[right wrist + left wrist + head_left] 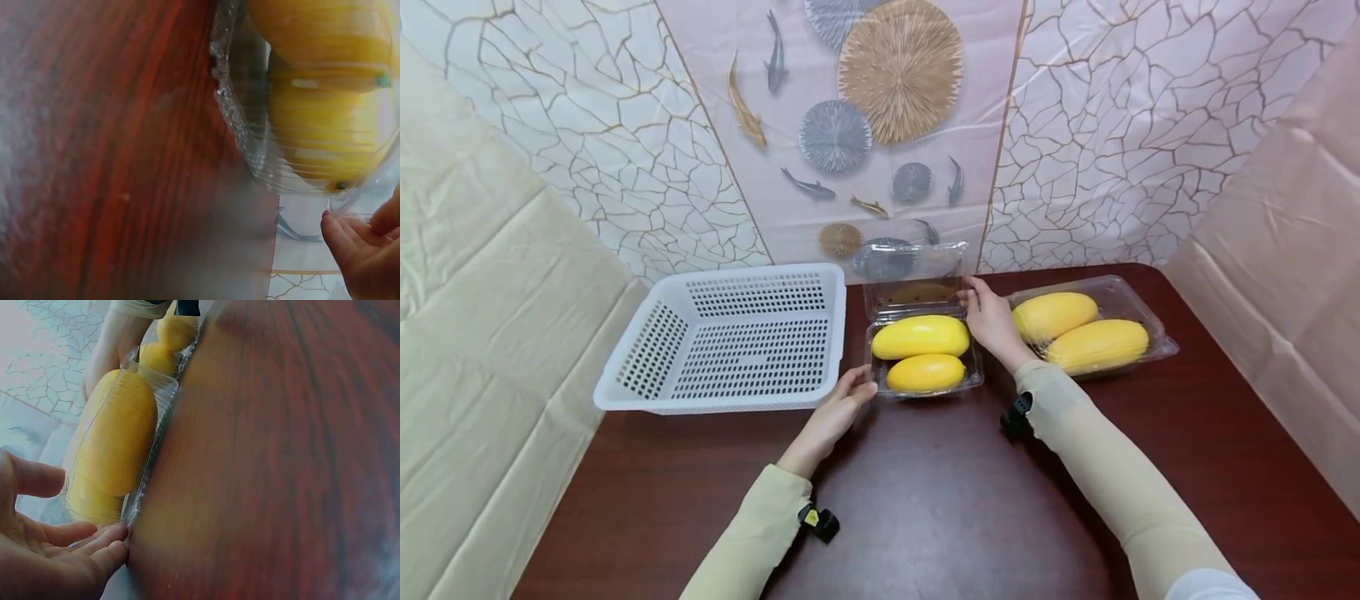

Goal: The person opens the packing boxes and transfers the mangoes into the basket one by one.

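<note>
A clear plastic clamshell container point(973, 383) stands with its hinged lid point(917, 260) raised at the back. Two smooth, oblong yellow fruits lie in its base, a larger one point(921, 337) behind a smaller one point(927, 373). My left hand point(841, 404) is at the front left corner; in the left wrist view its fingertips point(115, 534) touch the container's side, the thumb held apart. On the other side, my right hand point(994, 321) pinches the raised lid's right edge between thumb and fingers, as the right wrist view shows point(362, 250).
A white perforated plastic basket point(842, 333) stands on the left. To the right, behind my right forearm, a second clear container point(1161, 342) is closed over two more yellow fruits point(1097, 346). The dark wooden table point(917, 517) meets a patterned cloth backdrop point(1075, 167).
</note>
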Motion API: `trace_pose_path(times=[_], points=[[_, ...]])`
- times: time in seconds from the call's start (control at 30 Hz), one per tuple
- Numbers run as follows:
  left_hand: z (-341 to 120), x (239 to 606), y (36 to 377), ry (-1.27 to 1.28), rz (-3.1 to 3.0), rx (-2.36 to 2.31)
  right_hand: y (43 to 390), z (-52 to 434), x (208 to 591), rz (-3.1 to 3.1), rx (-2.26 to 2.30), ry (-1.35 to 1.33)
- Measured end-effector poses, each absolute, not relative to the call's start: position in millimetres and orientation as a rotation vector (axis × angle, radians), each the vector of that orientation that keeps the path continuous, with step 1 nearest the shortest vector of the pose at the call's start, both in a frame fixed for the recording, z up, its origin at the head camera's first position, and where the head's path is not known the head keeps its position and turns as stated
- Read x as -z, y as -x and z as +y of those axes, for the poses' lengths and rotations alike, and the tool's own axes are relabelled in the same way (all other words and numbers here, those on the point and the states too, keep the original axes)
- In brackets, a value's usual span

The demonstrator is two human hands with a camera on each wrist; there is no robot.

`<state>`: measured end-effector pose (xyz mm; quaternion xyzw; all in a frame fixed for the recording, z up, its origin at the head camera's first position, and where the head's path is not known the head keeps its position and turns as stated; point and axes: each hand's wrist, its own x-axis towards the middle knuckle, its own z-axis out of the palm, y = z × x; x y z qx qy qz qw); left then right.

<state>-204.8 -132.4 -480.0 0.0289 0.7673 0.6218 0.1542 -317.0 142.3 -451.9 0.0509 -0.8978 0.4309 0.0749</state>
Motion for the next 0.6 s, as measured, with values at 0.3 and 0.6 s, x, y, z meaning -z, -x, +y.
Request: trace_pose_path(times=[0.3, 0.6], points=[[-134.7, 482.1, 207.2, -0.077, 2.234, -1.739, 323.2, 146.9, 453.2, -2.742, -1.269, -0.150], [-132.9, 482.2, 206.5, -0.085, 2.231, -1.779, 325.9, 148.3, 457.4, -2.799, -1.229, -0.131]])
